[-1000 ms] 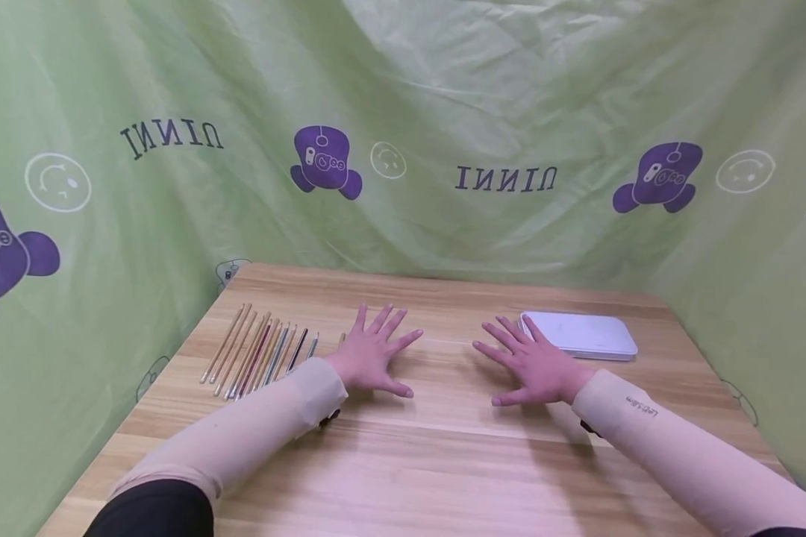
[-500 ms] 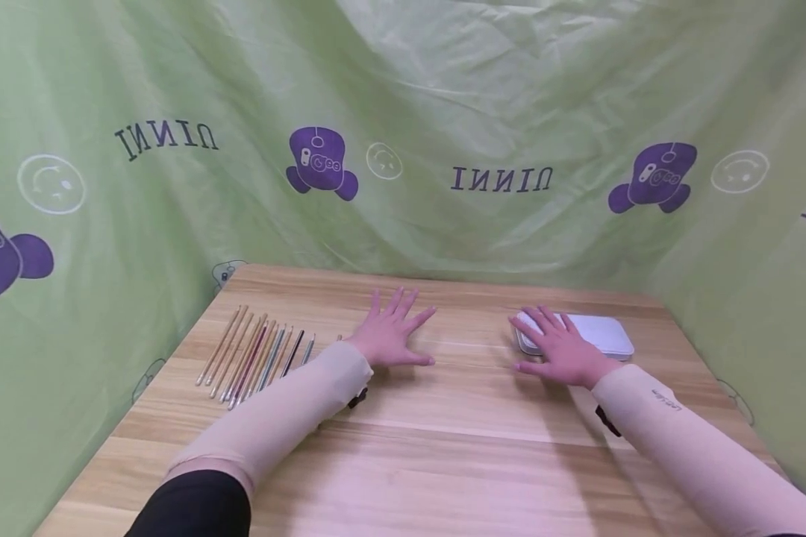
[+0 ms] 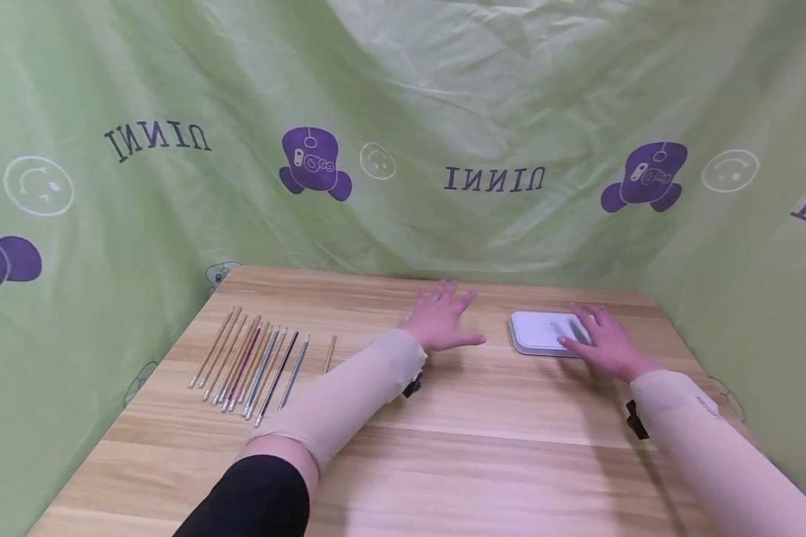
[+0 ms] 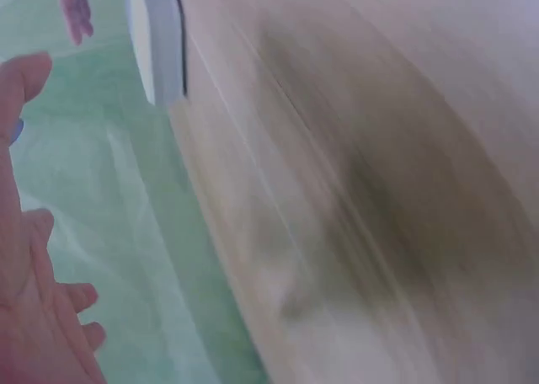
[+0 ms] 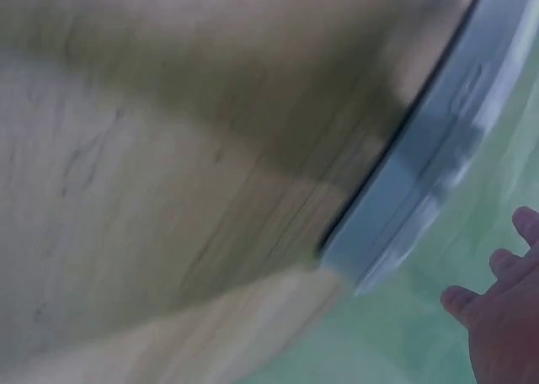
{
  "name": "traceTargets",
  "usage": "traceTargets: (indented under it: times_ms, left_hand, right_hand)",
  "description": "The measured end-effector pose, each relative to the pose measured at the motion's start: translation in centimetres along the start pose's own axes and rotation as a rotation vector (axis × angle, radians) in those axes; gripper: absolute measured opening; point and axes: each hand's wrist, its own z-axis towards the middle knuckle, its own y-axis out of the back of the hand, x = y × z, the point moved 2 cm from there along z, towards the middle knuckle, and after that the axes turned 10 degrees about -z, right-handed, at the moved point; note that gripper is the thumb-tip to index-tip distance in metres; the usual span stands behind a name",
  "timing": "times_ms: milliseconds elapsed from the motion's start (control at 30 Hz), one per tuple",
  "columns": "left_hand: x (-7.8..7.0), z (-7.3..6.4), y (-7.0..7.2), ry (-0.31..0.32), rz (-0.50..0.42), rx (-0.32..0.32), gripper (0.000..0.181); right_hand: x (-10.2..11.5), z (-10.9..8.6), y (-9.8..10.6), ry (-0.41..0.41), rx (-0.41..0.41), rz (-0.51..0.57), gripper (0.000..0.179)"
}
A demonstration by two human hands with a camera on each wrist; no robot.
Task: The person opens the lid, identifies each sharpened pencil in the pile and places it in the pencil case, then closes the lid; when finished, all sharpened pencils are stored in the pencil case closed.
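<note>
A white flat case [image 3: 544,333] with rounded corners lies on the table's far right part. Over its right end is my right hand [image 3: 607,344], fingers spread; whether it touches the lid I cannot tell. To the left of the case, with a gap between, my left hand [image 3: 439,321] hovers above the wood with fingers stretched out and nothing held. The left wrist view shows the case [image 4: 160,43] beyond my left thumb [image 4: 25,77]. In the right wrist view the side of the case [image 5: 413,157] stands close to my right hand [image 5: 509,308].
Several pencils [image 3: 245,362] lie in a loose row on the left of the wooden table [image 3: 443,462]. One pencil [image 3: 329,354] lies apart, partly behind my left forearm. A green printed curtain [image 3: 403,231] hangs round the table's back and sides.
Both hands have moved to the right. My left hand has come nearer the case, and my right hand has gone from its left end to its right end.
</note>
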Motion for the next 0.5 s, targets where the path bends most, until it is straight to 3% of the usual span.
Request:
traceTargets:
  times_ms: [133, 233, 400, 500]
  left_hand:
    - [-1.2, 1.4, -1.1, 0.065, -0.134, -0.004, 0.097]
    - [-1.9, 2.2, -2.2, 0.111, -0.297, -0.014, 0.094]
    - [-3.6, 3.0, -4.1, 0.155, -0.612, -0.028, 0.09]
    - [-5.1, 3.0, -4.9, 0.215, -0.892, -0.038, 0.086]
  right_hand:
    - [-1.7, -0.4, 0.3, -0.109, 0.002, 0.14, 0.085]
    - [-2.9, -0.7, 0.3, -0.176, 0.012, 0.212, 0.087]
    - [-4.4, -1.6, -0.1, -0.298, 0.039, 0.324, 0.092]
    - [-5.2, -2.1, -0.6, -0.414, 0.06, 0.469, 0.095]
